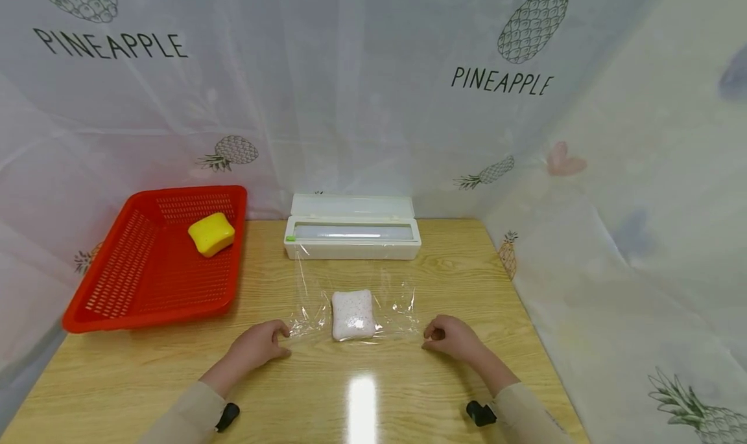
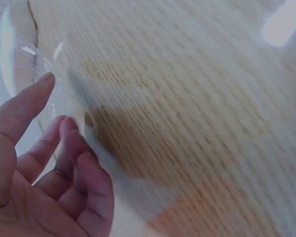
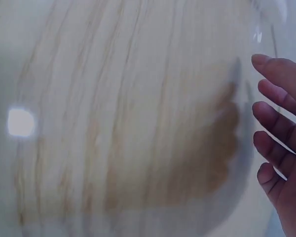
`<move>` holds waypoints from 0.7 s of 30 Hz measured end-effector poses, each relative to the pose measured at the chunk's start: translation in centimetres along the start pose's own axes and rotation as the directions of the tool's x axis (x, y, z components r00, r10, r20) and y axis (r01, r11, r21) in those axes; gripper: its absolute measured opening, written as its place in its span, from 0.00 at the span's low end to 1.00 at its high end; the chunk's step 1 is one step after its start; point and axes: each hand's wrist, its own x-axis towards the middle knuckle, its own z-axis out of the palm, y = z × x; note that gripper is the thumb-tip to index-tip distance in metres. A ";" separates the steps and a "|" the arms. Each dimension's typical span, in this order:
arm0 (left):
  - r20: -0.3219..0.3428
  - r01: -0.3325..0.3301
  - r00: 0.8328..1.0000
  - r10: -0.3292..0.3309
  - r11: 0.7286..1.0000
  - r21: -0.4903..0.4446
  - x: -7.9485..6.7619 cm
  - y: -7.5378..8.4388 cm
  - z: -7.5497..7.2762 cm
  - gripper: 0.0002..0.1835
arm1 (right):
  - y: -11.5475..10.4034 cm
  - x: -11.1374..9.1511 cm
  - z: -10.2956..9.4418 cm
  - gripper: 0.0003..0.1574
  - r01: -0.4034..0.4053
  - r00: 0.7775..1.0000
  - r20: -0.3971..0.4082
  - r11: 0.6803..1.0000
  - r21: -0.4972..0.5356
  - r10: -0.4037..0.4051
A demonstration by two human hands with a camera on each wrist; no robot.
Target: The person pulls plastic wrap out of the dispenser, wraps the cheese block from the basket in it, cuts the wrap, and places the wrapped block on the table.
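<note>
Two hands over the wooden table (image 1: 303, 405), neither gripping anything as far as the views show: left hand (image 1: 259, 347) has a moderate gap between thumb and loosely bent fingers, right hand (image 1: 454, 338) has relaxed, slightly curved fingers, spread apart in its wrist view. Pale speckled block (image 1: 353, 315) sits between them, roughly mid-table, well apart from both. Clear film (image 1: 399, 306) runs from the white dispenser box (image 1: 353, 251) toward the person and spreads left and right of the block, wrinkled and shiny there; can't tell if the block lies on it or under it. Left fingertips are just beside the film's left edge, right fingertips just beside its right edge; contact can't be confirmed on either side. Box stands behind the block near the curtain (image 1: 362, 107), lid (image 1: 352, 205) raised at the back, roll (image 1: 353, 232) visible through the opening, small green piece (image 1: 290, 238) at its left end. Red basket (image 1: 175, 288) is at the far left, yellow block (image 1: 211, 234) inside toward its back right corner. Beige sleeves on both arms, one black gadget (image 1: 227, 417) at the left cuff, another black unit (image 1: 481, 413) at the right
</note>
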 end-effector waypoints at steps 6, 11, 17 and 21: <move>-0.014 -0.106 0.994 0.106 0.994 0.026 0.2 2.3 0.4 0.18 | -2.3 1.1 0.2 0.11 0.095 0.995 0.022 0.995 -0.024 -0.094; -0.035 -0.248 0.968 0.250 0.967 0.062 1.1 4.8 1.7 0.19 | -5.1 2.9 1.1 0.12 0.188 0.982 0.040 0.981 -0.049 -0.186; -0.056 -0.426 0.898 0.436 0.895 0.131 2.5 6.8 3.6 0.20 | -7.8 4.8 2.7 0.14 0.285 0.958 -0.001 0.955 -0.077 -0.286; -0.058 -0.454 0.877 0.477 0.863 0.220 3.3 7.5 4.5 0.21 | -8.5 5.8 3.9 0.15 0.343 0.938 -0.013 0.930 -0.135 -0.348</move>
